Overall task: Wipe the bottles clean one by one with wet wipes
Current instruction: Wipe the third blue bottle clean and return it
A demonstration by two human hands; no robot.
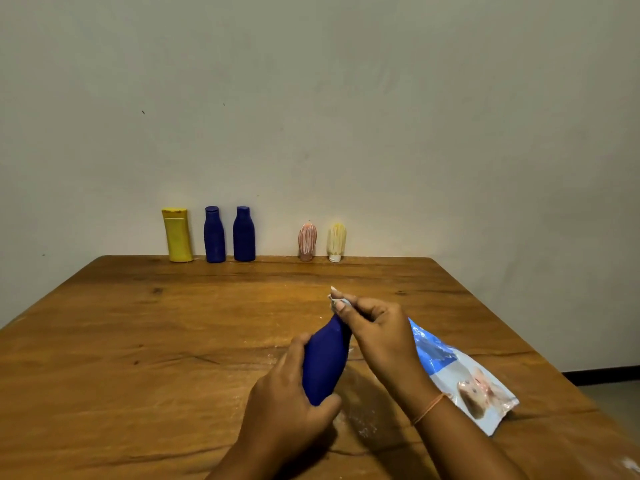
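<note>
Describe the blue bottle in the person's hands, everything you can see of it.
The held bottle is deep matte blue, plastic by its look, with a rounded body narrowing toward the neck. It is tilted, top pointing away, lifted above the table. The left hand grips its lower body; the right hand covers the cap end, pressing a pale wipe there. The cap and any label are hidden. It matches two blue bottles by the wall.
</note>
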